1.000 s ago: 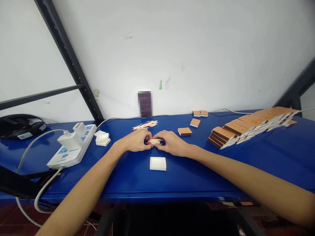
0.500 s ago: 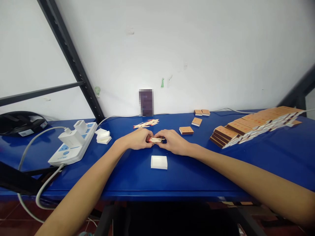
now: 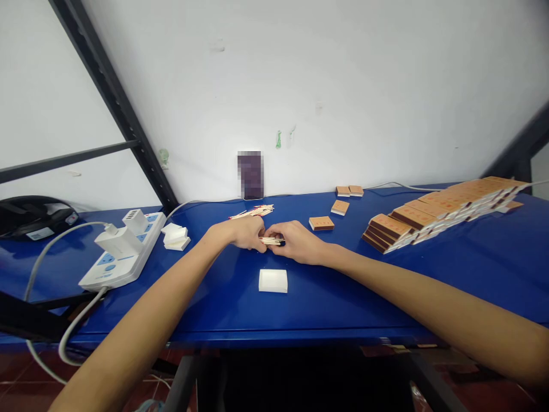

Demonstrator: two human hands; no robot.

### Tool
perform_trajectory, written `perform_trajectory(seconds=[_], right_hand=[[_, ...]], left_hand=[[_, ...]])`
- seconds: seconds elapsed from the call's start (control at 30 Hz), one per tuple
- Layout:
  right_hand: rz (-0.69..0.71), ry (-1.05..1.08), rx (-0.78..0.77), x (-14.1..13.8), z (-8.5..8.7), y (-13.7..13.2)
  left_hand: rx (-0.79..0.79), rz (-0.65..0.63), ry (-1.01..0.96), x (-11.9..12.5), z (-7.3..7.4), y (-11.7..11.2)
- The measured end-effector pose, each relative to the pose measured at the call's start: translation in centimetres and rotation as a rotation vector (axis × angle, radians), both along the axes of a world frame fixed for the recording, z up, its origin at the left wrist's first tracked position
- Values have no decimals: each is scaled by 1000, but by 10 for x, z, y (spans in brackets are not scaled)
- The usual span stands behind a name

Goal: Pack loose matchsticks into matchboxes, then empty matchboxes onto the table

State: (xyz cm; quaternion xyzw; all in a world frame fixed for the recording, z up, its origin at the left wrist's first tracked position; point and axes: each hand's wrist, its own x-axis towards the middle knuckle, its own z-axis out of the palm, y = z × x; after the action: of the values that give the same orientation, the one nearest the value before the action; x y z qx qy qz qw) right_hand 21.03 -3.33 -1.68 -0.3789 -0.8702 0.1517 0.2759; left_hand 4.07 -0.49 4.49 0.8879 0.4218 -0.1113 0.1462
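Between my two hands is a small bundle of matches (image 3: pixel 271 241), lying sideways just above the blue table. My left hand (image 3: pixel 250 233) closes round the left end, covering the match heads. The fingers of my right hand (image 3: pixel 295 242) pinch the right end. In front of them, nearer to me, a white matchbox tray (image 3: pixel 273 281) lies on the table with its hollow side up. Behind my left hand is a loose pile of matches (image 3: pixel 258 211) with red heads, partly hidden by that hand.
Stacked matchboxes (image 3: pixel 429 214) stand at the right; a single matchbox (image 3: pixel 321 223) and a few others lie behind my right hand. More white trays (image 3: pixel 175 237) sit left, beside a power strip (image 3: pixel 124 260) with plugs and cables. A blurred dark rectangle (image 3: pixel 251 175) leans on the wall.
My left hand has closed further over the red match heads, which showed before. The view has shifted slightly, and the tray and matchboxes stay in place.
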Motion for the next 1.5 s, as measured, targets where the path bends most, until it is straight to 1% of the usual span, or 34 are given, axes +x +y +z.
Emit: perform_trajectory(seconds=[0.07, 0.17, 0.3, 0.37, 0.53, 0.7, 0.9, 1.07, 1.33, 1.5], right_hand=[[4, -1, -6, 0, 1, 1], [12, 4, -12, 0, 1, 3], [9, 4, -24, 0, 1, 4], [12, -5, -22, 0, 1, 4], [8, -64, 41, 0, 2, 2], [-3, -141, 99, -2, 5, -2], [42, -89, 70, -2, 5, 0], [53, -60, 9, -2, 6, 1], [62, -58, -11, -3, 10, 1], [62, -79, 4, -2, 12, 1]], left_hand=[[-14, -20, 70, 6, 4, 1], [39, -45, 116, 13, 9, 0], [48, -16, 56, 12, 10, -3], [37, -3, 3, 10, 10, -4], [25, -41, -42, 7, 7, -6], [43, 1, -61, 9, 6, -8], [43, 17, -22, 11, 7, -10], [52, 8, 36, 14, 4, -9], [64, 12, 14, 13, 0, -9], [93, -11, 10, 11, -4, -6]])
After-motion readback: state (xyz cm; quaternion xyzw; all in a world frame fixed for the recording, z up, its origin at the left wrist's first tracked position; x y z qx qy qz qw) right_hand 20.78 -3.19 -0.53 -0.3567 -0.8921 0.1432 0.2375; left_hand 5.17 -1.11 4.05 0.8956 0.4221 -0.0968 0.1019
